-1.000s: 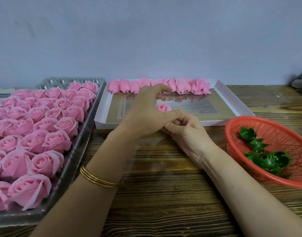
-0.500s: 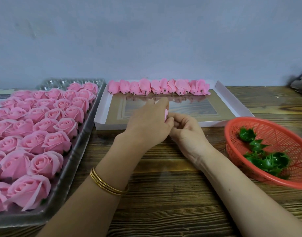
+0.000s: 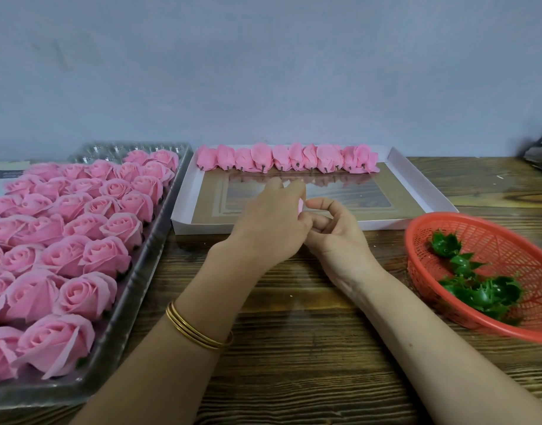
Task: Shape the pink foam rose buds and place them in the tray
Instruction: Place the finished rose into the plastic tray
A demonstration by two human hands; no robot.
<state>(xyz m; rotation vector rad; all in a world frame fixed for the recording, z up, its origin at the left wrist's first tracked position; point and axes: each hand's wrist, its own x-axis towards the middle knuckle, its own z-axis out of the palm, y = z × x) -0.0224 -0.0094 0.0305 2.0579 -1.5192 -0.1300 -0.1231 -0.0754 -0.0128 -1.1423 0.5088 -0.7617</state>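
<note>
Bud (image 3: 300, 207): only a pink sliver visible, gripped in curled left hand (image 3: 272, 222) over tray's (image 3: 202, 225) near edge; long axis hidden.
Right hand (image 3: 334, 231): fingers curled, touching left hand; hold on bud not discernible.
Finished row (image 3: 288, 157): along tray's far edge, directly ahead; left hand nearer.
Appearance: soft pale-pink foam; form unverifiable.

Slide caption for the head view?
Left hand holds a pink bud, right hand alongside, before white tray with one bud row.
</note>
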